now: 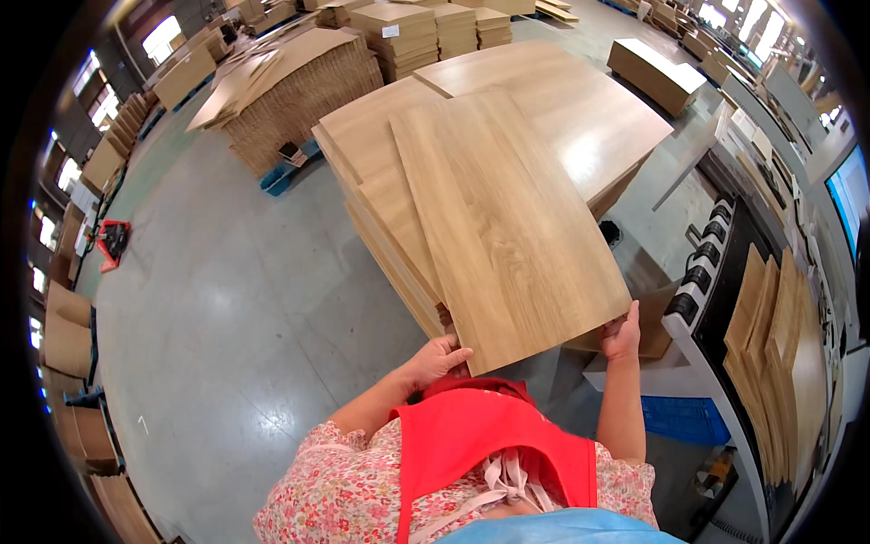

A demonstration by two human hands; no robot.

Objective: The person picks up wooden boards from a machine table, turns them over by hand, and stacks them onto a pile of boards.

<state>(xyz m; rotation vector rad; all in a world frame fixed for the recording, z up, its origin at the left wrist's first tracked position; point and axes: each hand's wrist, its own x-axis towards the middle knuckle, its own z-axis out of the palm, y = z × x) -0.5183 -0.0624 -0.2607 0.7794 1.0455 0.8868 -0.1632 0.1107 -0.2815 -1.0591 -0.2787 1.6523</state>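
Observation:
A large wood-grain panel [512, 227] slants across the top of a stack of similar panels [372, 154], its near end reaching out past the stack toward me. My left hand [439, 359] grips its near left corner, thumb on top and fingers at the edge and below. At the near right corner, my right hand [623, 332] holds the same panel, with most of its fingers hidden underneath. The panel's far end overlaps the stack.
To the right stands a machine with black rollers [700, 272] and several narrow boards [770, 354] on its dark bed. A blue crate [684, 420] sits below it. Farther off are stacked boards [299, 86] on a blue pallet. A red pallet jack [112, 243] stands far left.

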